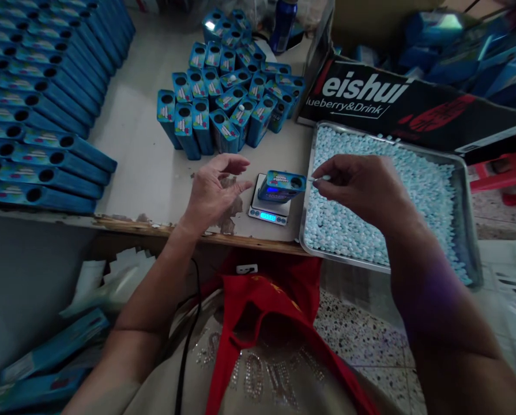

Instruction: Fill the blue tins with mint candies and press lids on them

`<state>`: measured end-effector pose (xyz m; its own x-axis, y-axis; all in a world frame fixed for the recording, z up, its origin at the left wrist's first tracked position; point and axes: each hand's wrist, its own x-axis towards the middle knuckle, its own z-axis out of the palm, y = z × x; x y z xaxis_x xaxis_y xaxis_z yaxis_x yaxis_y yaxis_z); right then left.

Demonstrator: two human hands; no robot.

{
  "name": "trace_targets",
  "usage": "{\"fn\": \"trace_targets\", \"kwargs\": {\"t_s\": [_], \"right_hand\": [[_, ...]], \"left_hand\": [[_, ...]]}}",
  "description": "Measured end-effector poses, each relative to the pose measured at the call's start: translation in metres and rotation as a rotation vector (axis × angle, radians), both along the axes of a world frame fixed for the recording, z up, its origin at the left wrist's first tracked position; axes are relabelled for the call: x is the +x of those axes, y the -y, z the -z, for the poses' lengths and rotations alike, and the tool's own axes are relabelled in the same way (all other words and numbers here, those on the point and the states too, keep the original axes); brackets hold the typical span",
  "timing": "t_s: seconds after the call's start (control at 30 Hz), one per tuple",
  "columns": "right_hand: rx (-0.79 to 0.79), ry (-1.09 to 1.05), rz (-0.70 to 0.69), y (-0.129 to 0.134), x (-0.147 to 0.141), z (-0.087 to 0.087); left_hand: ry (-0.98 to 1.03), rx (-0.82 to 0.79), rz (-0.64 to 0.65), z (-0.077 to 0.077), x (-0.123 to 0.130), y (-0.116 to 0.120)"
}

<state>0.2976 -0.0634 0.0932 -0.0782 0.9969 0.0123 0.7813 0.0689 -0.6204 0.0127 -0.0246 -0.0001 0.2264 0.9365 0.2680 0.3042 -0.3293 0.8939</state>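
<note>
Nearest, we note a red apron (279, 308). Beyond, a tin (278, 188) sits on a scale (268, 217) between left hand (212, 187), fingers loosely parted, and right hand (361, 183), pinching a pale pellet (326, 177). Tin blue, printed, dark round hole (297, 183) on top.

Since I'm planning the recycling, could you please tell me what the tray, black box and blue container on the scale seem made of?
Tray: probably metal, silvery, with a shiny rim.
Black box: likely cardboard, dull printed finish, with thin, flat walls.
Blue container: printed, slightly shiny; tin, plastic or card, I can't tell.
</note>
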Motion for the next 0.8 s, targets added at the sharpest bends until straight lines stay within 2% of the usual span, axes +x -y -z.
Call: {"fn": "trace_targets", "kwargs": {"t_s": [0.07,0.17,0.23,0.3,0.37,0.47,0.53,0.67,0.8], "right_hand": [[0.018,0.042,0.016,0.0,0.001,-0.006],[0.042,0.141,0.082,0.002,0.019,-0.009],[0.032,0.209,0.114,0.005,0.038,0.001],[0.028,0.202,0.15,0.011,0.054,0.021],[0.026,0.015,0.23,0.02,0.059,0.048],[-0.114,-0.589,0.351,0.033,0.042,0.086],[-0.21,-0.934,0.384,0.036,0.024,0.1],[-0.251,-1.31,0.409,0.03,0.002,0.102],[-0.316,-1.514,0.445,0.025,0.004,0.1]], "left_hand": [[-0.001,0.009,-0.001,0.01,0.01,0.0],[-0.031,0.024,0.026,0.026,0.032,-0.002],[-0.072,0.01,0.088,0.031,0.048,-0.004],[-0.108,0.021,0.146,0.026,0.061,-0.004],[-0.152,0.127,0.197,0.014,0.07,-0.002],[-0.262,0.384,0.274,-0.009,0.08,0.002],[-0.323,0.492,0.304,-0.016,0.087,0.001],[-0.391,0.49,0.284,-0.002,0.098,-0.01],[-0.436,0.461,0.237,0.009,0.096,-0.012]]}}
